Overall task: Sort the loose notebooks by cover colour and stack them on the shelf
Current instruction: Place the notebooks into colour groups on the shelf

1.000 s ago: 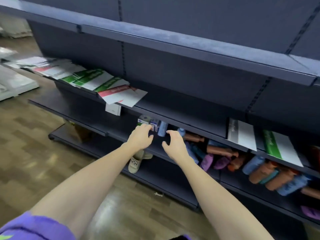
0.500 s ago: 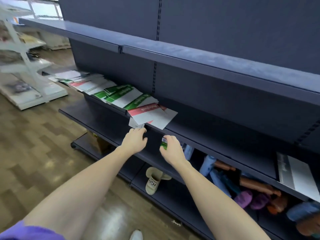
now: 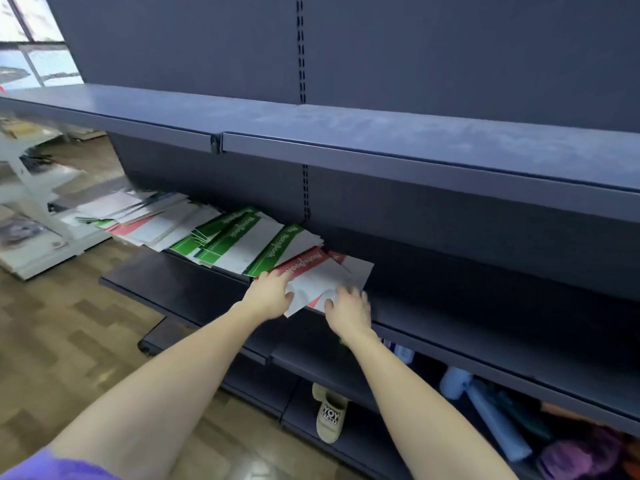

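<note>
Loose white notebooks with coloured bands lie overlapping along the middle shelf (image 3: 485, 327). A red-banded notebook (image 3: 313, 273) is the nearest one and juts over the shelf's front edge, with a second red one partly under it. Green-banded notebooks (image 3: 242, 237) lie to its left, and a mixed pile (image 3: 145, 216) lies further left. My left hand (image 3: 268, 294) rests on the red notebook's near left edge, fingers laid over the red band. My right hand (image 3: 348, 306), blurred, touches the notebooks' near right corner with spread fingers.
An upper shelf (image 3: 381, 140) overhangs the notebooks. Below, a lower shelf holds a beige slipper (image 3: 329, 415) and several folded umbrellas (image 3: 491, 414) at the right. A white rack (image 3: 31, 188) stands on the wooden floor to the left.
Both hands rose from the lower shelf's edge up to the red notebook on the middle shelf. The view swung up and left, so the notebooks now lie nearer the centre.
</note>
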